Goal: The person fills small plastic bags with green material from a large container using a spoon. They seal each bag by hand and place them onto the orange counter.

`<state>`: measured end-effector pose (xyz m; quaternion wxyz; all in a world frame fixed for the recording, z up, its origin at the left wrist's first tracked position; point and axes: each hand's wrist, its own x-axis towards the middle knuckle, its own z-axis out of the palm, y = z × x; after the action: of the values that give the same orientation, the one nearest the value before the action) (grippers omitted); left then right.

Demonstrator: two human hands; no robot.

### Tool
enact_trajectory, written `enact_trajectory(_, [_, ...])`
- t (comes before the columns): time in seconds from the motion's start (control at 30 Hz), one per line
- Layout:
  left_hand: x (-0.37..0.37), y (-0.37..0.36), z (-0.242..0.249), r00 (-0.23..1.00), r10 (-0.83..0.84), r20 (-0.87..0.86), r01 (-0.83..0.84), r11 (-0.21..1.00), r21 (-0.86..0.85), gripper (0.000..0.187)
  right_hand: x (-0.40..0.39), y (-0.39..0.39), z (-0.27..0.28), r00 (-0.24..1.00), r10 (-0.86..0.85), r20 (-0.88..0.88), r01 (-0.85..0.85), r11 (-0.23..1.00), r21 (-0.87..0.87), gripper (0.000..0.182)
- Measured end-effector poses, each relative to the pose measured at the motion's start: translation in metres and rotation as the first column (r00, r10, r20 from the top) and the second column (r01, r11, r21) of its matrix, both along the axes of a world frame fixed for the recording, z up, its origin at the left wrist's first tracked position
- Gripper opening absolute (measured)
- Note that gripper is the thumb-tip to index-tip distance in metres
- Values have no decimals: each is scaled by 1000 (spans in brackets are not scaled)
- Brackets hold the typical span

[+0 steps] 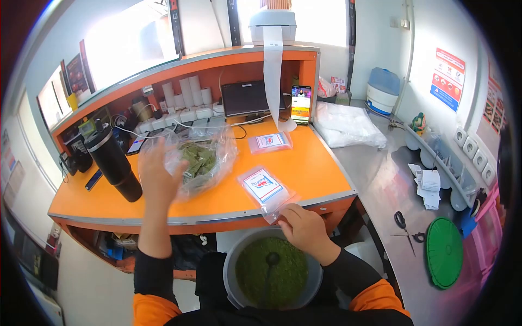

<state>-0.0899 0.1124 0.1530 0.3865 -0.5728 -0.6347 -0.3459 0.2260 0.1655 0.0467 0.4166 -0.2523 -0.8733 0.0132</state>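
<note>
My left hand (161, 171) is raised at the left edge of a clear plastic bag (220, 160) that holds several small green packets (198, 158). It is a little blurred, with the thumb apart from the fingers and nothing visible in it. At the desk's front edge my right hand (305, 231) pinches the near end of a clear plastic pouch (265, 187) with a white, blue and red label. Farther back lies a stack of similar pouches (271, 142). Between my legs stands a bucket (232, 282) of green, leafy-looking stuff, with a dark ladle (272, 259) in it.
A black tumbler (113, 163) stands on the orange desk (321, 176), left of the bag. A lit phone (300, 103) leans beside a label printer's hanging paper strip (273, 76). Scissors (408, 231) and a green lid (444, 252) lie on the steel counter at right.
</note>
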Motion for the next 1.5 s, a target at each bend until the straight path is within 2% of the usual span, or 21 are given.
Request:
enact_trajectory(0.07, [42, -3, -10, 953, -284, 109, 291, 955, -58, 55, -1, 3, -1, 1000, -21, 3, 21, 999, 37, 21])
enact_trajectory(0.13, [71, -1, -34, 873, -465, 143, 486, 846, -219, 44, -2, 4, -5, 1000, -23, 3, 23, 999, 23, 22])
enact_trajectory(0.2, [102, 3, -48, 764, -613, 202, 645, 724, -246, 40, -4, 6, -11, 1000, -13, -6, 13, 1000, 16, 21])
enact_trajectory(0.3, [120, 17, -61, 745, -593, 306, 666, 688, -287, 39, -6, 5, -14, 999, 8, -40, -9, 1000, -14, 19])
enact_trajectory(0.33, [123, 27, -67, 744, -596, 304, 665, 703, -250, 37, -6, 2, -11, 999, 11, -46, -13, 999, -37, 19])
enact_trajectory(0.43, [121, 46, -83, 826, -373, 423, 547, 716, -435, 31, -5, 2, -10, 997, 10, -72, -15, 997, -80, 18])
enact_trajectory(0.57, [123, 43, -78, 821, -404, 403, 555, 731, -398, 26, -5, 1, -9, 997, -3, -83, -10, 988, -155, 18])
enact_trajectory(0.67, [125, 44, -82, 850, -391, 352, 515, 758, -401, 28, -5, 4, -11, 992, 17, -122, -52, 957, -286, 17])
enact_trajectory(0.83, [125, 42, -83, 833, -413, 367, 540, 751, -380, 28, -3, 2, -22, 986, 10, -164, -57, 955, -290, 16])
enact_trajectory(1.03, [132, 37, -85, 879, -389, 276, 473, 781, -408, 18, 2, -1, -30, 984, 30, -176, -80, 955, -284, 17])
enact_trajectory(1.13, [131, 40, -91, 867, -369, 336, 489, 760, -428, 14, 2, -5, -25, 978, 13, -207, -73, 956, -284, 17])
enact_trajectory(1.17, [132, 39, -91, 844, -385, 372, 520, 757, -395, 12, 0, -7, -22, 974, 1, -227, -67, 957, -282, 17])
enact_trajectory(1.27, [140, 34, -89, 766, -435, 473, 602, 743, -292, 8, -5, -4, -14, 978, 9, -209, -4, 1000, 27, 15])
enact_trajectory(1.33, [148, 26, -86, 703, -466, 537, 652, 724, -224, 8, -7, -3, -4, 989, 31, -142, -30, 999, 13, 16])
enact_trajectory(1.37, [150, 25, -88, 709, -497, 501, 648, 739, -183, 8, -8, -3, -2, 993, 43, -109, -43, 999, 6, 17])
enact_trajectory(1.47, [155, 26, -100, 717, -553, 425, 633, 772, -62, 9, -9, -3, -2, 997, -69, 44, 75, 988, -134, 19])
enact_trajectory(1.5, [156, 28, -104, 714, -557, 425, 624, 781, -25, 10, -11, -2, -4, 995, -97, 7, 97, 991, -92, 19])
